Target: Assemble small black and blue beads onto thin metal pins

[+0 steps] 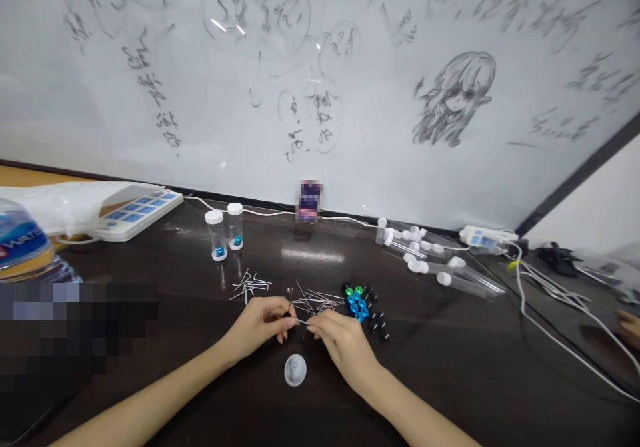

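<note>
My left hand (pixel 265 323) is closed in a pinch above the dark table, and my right hand (pixel 343 340) pinches from the other side. A thin metal rod, looking like a hex key (pixel 303 322), spans the gap between both sets of fingertips. Something small and dark shows at the left fingers, too small to name. Just below the hands sits a small translucent white cup (pixel 295 370). Bent hex keys (pixel 250 284) lie beyond my left hand, with a second pile of thin metal rods (pixel 317 300) behind the fingertips. Right of these are blue and green metal pieces (pixel 357 303) and black screws (pixel 379 323).
Two capped clear tubes (pixel 216 237) stand at the back left, blue pieces inside. A phone (pixel 309 201) leans on the whiteboard (pixel 250 120). Tubes and white caps (pixel 415 263) lie back right, near white cables (pixel 523 300). A power strip (pixel 143 217) and water bottle (pixel 25 247) are left.
</note>
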The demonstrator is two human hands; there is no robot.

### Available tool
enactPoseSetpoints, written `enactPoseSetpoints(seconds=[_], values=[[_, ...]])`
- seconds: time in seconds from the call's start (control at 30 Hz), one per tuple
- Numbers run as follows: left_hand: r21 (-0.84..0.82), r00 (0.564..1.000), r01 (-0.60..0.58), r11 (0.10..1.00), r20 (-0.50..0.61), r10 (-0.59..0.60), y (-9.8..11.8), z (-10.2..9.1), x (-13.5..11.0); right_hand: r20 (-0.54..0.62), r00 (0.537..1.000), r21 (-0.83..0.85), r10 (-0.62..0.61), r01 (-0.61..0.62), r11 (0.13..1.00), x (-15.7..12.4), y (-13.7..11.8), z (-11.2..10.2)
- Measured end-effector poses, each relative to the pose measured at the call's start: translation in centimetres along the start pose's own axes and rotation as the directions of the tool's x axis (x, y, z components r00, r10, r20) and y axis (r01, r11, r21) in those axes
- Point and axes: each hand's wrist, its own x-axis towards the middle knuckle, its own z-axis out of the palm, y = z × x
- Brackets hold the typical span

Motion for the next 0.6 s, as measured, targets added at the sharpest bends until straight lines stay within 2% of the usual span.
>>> enactPoseSetpoints(seconds=[0.2,0.37,0.47,0.6], values=[[0.064,1.000,-0.001,0.998,-0.012,0.002,0.5,0.2,-0.1,-0.016,0.982,0.204,0.191,-0.183,0.962,0.0,-0.3,0.5],[0.124,1.000,0.009,0.992,-0.019,-0.007,0.7,0.2,-0.2,0.068,0.950,0.408,0.306,-0.307,0.860,-0.2,0.1,1.6],[0.079,1.000,0.028,0.996,-0.016,-0.026,0.6,0.1,0.0,0.048,0.955,0.400,0.294,-0.288,0.870,-0.2,0.1,1.6],[-0.010,0.998,0.038,0.999,-0.044,-0.039,0.3,-0.2,0.3,-0.040,0.986,0.202,0.160,-0.149,0.968,-0.2,0.2,1.1]])
